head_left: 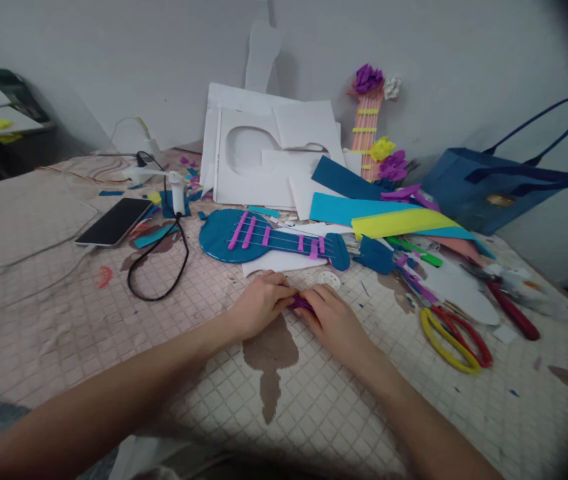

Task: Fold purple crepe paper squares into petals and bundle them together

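Between my two hands, low over the table, is a small piece of purple paper (302, 303). My left hand (263, 303) pinches its left end, and my right hand (333, 320) closes over the other end with the fingers bent. Most of the paper is hidden by my fingers. Just beyond my hands lies a blue model guitar (231, 237) with purple strips across it and pale strings along its neck. A small white disc with holes (329, 279) sits beside my right hand.
Scissors with red and yellow handles (449, 339) and red-handled pliers (514, 310) lie to the right, near coloured paper strips (399, 220) and a blue bag (494, 183). White cut card (244, 187) leans on the wall. At left are a phone (114, 222) and black cord (157, 298).
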`<state>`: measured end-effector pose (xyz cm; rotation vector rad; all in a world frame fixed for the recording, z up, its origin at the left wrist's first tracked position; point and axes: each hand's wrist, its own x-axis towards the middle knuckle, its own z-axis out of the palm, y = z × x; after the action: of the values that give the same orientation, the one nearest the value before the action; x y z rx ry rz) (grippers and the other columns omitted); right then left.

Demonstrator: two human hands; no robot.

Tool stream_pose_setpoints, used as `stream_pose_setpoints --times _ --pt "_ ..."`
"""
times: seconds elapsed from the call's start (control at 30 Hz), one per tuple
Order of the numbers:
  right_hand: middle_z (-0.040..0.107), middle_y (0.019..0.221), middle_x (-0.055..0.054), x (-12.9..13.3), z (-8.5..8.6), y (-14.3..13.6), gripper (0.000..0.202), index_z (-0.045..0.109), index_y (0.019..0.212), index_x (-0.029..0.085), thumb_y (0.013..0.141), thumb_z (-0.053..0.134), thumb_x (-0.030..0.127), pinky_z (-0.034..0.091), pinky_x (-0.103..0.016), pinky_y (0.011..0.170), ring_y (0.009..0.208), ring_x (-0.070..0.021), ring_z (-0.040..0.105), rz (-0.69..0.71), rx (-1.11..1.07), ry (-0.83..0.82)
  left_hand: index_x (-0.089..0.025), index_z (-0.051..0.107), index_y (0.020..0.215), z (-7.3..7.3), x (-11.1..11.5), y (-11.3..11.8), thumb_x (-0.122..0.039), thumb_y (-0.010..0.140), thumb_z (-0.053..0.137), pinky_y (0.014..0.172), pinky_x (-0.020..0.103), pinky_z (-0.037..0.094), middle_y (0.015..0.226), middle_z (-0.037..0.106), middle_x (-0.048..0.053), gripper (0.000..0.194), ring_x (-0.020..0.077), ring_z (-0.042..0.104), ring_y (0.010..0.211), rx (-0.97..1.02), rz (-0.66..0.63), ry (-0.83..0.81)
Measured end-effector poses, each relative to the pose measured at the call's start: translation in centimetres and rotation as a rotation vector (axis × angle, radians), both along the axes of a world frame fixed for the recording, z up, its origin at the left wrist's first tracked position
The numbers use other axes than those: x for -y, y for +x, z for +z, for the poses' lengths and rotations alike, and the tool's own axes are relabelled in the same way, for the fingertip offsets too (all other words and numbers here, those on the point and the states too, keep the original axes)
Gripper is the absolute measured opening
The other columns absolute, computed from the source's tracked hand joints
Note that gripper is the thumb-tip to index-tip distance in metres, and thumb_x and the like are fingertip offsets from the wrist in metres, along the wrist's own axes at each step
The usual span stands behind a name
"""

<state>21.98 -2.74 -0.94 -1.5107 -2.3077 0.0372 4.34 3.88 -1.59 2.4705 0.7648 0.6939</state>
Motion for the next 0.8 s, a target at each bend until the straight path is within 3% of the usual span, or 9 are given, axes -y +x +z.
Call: stream_pose_setpoints --times 0.17,0.43,0.63,0.8 --pt "0.06 0.089 -0.01 0.23 -0.23 -0.1 0.023 0.063 0.095 0.017 0.094 0.041 0.016 0.05 -0.039 0.077 0.087 -0.0237 0.054 -0.014 0.033 0.029 -0.019 0.069 0.103 -0.1 0.13 0.01 -0.02 0.093 0.046 0.08 0.034 0.041 0.089 0.062 0.007 0.025 0.0199 0.053 0.086 -0.043 0.017 0.077" --pt "0.061 0.089 -0.011 0.3 -0.26 0.01 0.026 0.066 0.101 0.016 0.094 0.041 0.016 0.05 -0.039 0.076 0.088 -0.0241 0.054 -0.05 0.03 0.03 -0.016 0.067 0.107 0.57 0.67 -0.26 -0.02 0.093 0.047 0.083 0.038 0.038 0.098 0.062 0.01 0.024 0.0228 0.052 0.091 -0.121 -0.003 0.154" --pt "0.061 0.087 -0.01 0.28 -0.35 0.17 0.025 0.068 0.098 0.016 0.092 0.044 0.016 0.049 -0.039 0.076 0.085 -0.0241 0.055 -0.052 -0.045 0.004 -0.017 0.071 0.098 0.55 0.61 -0.29 -0.016 0.09 0.051 0.083 0.04 0.038 0.091 0.063 0.009 0.021 0.0229 0.053 0.088 -0.001 0.005 0.015" --pt "0.062 0.089 -0.009 0.32 -0.09 0.35 0.022 0.068 0.093 0.02 0.092 0.046 0.019 0.047 -0.039 0.078 0.088 -0.0238 0.056 -0.06 -0.211 -0.018 -0.017 0.072 0.092 0.24 0.08 -0.22 -0.018 0.086 0.057 0.077 0.03 0.043 0.086 0.065 0.006 0.016 0.0179 0.058 0.083 0.181 0.04 -0.167"
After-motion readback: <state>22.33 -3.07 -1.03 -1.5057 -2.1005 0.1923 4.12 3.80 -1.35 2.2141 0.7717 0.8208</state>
